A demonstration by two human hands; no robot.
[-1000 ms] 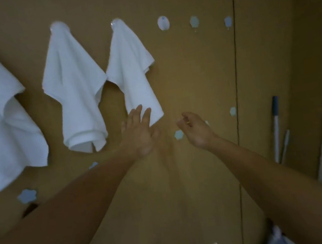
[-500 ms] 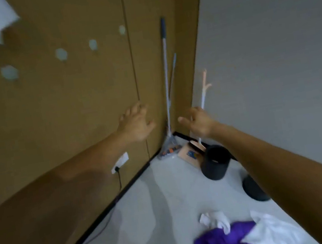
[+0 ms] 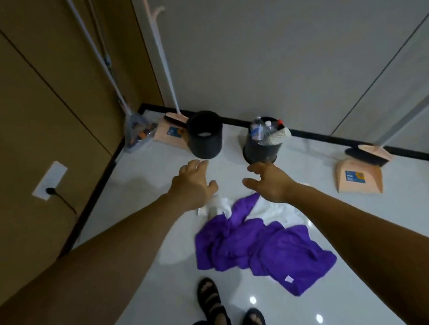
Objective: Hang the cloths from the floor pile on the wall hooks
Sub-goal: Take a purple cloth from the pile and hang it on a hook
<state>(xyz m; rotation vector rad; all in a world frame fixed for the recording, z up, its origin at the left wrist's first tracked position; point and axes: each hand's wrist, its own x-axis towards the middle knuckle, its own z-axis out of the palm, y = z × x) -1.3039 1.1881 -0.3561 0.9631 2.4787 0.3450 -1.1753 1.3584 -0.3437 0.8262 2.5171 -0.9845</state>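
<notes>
Your arms reach out over the floor, left hand (image 3: 193, 185) and right hand (image 3: 269, 181) both empty, fingers loosely spread above the purple cloth (image 3: 257, 242) and white cloth (image 3: 279, 212).

On my feed it's a room corner, pretty dim: brown wood-panel wall (image 3: 16, 109) on the left with a white socket plate (image 3: 49, 180) and a cable plugged in, plain grey wall (image 3: 272, 40) on the right, black skirting (image 3: 315, 133) along the bottom. The floor (image 3: 140, 179) is glossy white with small light glints (image 3: 253, 300). Mop poles (image 3: 94, 49) lean in the corner, a peach dustpan (image 3: 169, 133) beside them, then a black bin (image 3: 205, 135), a second bin (image 3: 260, 149) stuffed with bottles and paper cups, and another dustpan (image 3: 357, 177) further right
</notes>
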